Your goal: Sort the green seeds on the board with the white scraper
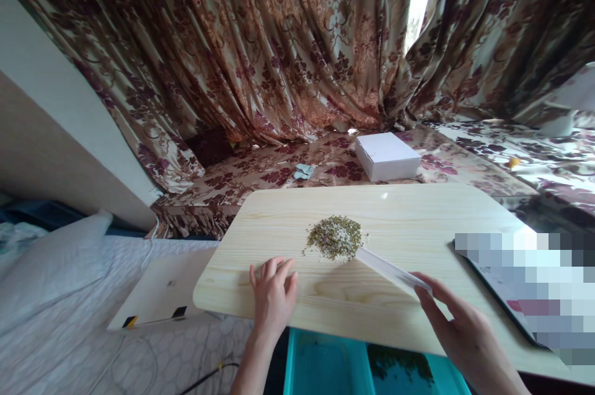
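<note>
On the pale wooden table (409,209) lies a heap of small green and whitish grains (335,236), with a few scattered around its rim. My right hand (458,320) pinches one end of a flat white strip (388,270), whose far tip touches the heap's lower right edge. Left of and below the heap, my left hand (274,289) rests on the tabletop, fingers spread and slightly bent, with nothing in it. Below the table's near edge sits a turquoise divided tray (325,361); green bits (400,364) lie in its right compartment, and its lower part is cut off.
A tablet-like device (497,289), its screen partly pixelated, lies on the table's right side. Behind the table, a white box (388,157) and a small folded cloth (304,171) sit on a flowered ledge. A white flat box (162,289) is at the left, with cables nearby.
</note>
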Demonstrator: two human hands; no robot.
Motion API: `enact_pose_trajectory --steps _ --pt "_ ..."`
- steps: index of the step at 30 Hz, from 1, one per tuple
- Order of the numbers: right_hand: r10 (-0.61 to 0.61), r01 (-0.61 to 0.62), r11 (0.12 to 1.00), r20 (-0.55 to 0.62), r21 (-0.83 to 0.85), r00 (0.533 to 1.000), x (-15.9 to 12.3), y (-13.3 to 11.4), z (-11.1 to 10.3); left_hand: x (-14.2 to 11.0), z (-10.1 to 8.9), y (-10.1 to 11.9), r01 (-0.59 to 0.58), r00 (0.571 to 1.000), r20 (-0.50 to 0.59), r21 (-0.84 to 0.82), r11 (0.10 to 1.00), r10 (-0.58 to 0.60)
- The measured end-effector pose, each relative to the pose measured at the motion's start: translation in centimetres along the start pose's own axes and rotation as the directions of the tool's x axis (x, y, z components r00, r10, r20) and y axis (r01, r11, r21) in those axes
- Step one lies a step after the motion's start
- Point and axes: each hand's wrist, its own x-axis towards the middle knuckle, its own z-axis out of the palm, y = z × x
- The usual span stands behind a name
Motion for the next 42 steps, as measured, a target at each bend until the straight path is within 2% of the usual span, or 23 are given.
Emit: enact_pose_trajectory --steps 9,18,30,36,42 --pt "0.054 -0.053 0.992 -0.008 0.116 0.999 -0.6 -1.3 0.9 -0.1 0.1 -0.2 -0.001 1.0 -0.011 -0.001 1.0 0.001" --pt "0.034 -0.038 0.993 0.036 0.116 0.999 -1.1 -2.0 0.7 0.0 0.3 -0.4 -0.001 1.0 0.0 -0.013 1.0 0.001" --pt "0.116 -0.123 0.978 0.052 0.166 0.992 -1.4 -2.0 0.3 -0.1 0.1 -0.2 0.014 1.0 0.003 -0.024 1.0 -0.014" --pt "0.088 -0.096 0.984 0.059 0.153 0.994 -1.7 -2.2 0.2 -0.1 0.1 -0.3 0.015 1.0 0.006 -0.029 0.999 -0.014" --pt "0.034 -0.05 0.993 0.148 0.107 0.988 -2.1 -2.0 -0.1 -0.1 0.1 -0.2 0.016 1.0 0.003 -0.03 0.999 -0.016"
